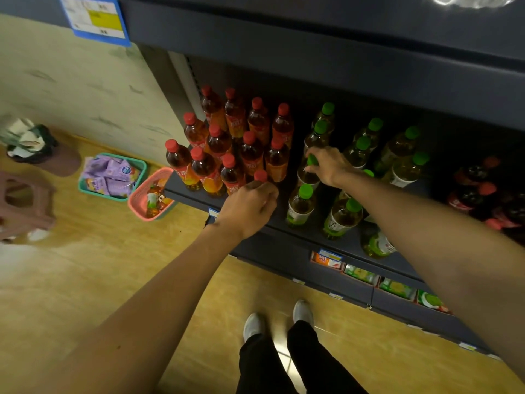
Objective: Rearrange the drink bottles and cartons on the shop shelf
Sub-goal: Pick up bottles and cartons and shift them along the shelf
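Several red-capped tea bottles (218,143) stand in rows at the left of the dark shelf (287,240). Green-capped bottles (301,206) of pale drink stand to their right. My left hand (250,207) grips the neck of a red-capped bottle (260,175) at the shelf's front edge; only its cap shows. My right hand (329,164) holds the top of a green-capped bottle (308,173) in the second row. One green-labelled bottle (376,243) lies on its side near the front. Dark bottles with red caps (477,194) fill the far right.
Cartons (360,273) line the lower shelf below. On the wooden floor at left sit a pink basket (142,206) with bottles, a teal basket (113,174) of purple packets, a stool (22,203) and a bin (31,143). My feet (279,319) stand before the shelf.
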Motion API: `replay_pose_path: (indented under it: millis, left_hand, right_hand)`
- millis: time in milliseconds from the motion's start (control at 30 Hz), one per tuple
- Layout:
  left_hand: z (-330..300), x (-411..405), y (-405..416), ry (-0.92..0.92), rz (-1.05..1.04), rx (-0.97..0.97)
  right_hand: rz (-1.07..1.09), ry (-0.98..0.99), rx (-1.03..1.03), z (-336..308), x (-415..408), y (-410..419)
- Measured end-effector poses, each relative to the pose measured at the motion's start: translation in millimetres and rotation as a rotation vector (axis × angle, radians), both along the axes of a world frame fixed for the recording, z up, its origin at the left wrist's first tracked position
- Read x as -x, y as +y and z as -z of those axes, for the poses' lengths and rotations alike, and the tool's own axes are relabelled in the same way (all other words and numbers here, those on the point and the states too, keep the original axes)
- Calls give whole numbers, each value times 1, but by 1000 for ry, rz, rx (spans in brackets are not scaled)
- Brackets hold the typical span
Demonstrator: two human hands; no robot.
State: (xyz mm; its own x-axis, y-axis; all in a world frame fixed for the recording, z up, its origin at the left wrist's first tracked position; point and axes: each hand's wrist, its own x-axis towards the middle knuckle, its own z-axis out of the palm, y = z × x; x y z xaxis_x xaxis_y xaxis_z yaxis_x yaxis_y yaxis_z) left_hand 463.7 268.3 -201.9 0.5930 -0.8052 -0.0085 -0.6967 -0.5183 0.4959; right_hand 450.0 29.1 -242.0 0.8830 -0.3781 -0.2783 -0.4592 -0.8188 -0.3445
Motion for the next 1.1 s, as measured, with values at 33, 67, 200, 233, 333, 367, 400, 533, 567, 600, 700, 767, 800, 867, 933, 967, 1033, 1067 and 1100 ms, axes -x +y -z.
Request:
replay_pose_path:
  millis: [33,67,200,233,333,367,400,533,567,600,700,767,800,867,933,967,1033,1067,1100]
  left_hand:
    - [-1,1,0,3,5,-3]
    - [-1,1,0,3,8,-8]
    - [-5,-2,4,-16,42,-13]
    - [-6,-3,5,-23,53,-16]
    - [-11,-4,9,-30,87,-26]
    - [-13,-3,9,-33,100,-32]
    - [-15,-3,10,-39,118,-36]
    - [-28,3,9,-57,195,-31]
    - [-30,5,8,-47,220,-21]
    - [-31,7,6,-42,251,-10]
    - [-31,18,-2,-45,332,-27]
    - [-29,29,-10,-31,377,-25]
    - [-29,35,-14,-28,394,-20]
    - [-29,49,-24,-35,425,-10]
    - [-28,61,-35,-49,442,-2]
    - [-28,66,-41,-55,447,2]
    - [-25,76,-50,-60,451,15]
    - [-22,82,-53,-60,451,18]
    - [-20,88,-56,-55,451,14]
  right_hand:
    - [14,1,-7,-1,1,1]
    - [31,-4,-15,-3,2,1]
    - [63,-123,35,-18,16,2]
    - [73,-180,63,-23,22,2]
    - [148,-361,59,-41,50,-1]
    - [170,-430,55,-47,62,0]
    - [190,-498,64,-52,76,1]
    - [306,-639,131,-71,139,7]
    - [344,-641,154,-74,155,6]
    - [382,-632,177,-77,171,6]
    - [468,-603,228,-86,212,6]
    - [511,-588,250,-91,232,9]
    - [522,-579,260,-92,239,10]
    - [533,-556,283,-92,255,11]
    - [553,-530,292,-90,270,7]
    - [571,-516,285,-89,278,4]
    - [601,-494,258,-85,289,-5]
    - [602,-490,247,-84,293,-10]
    - [600,-493,237,-82,297,-15]
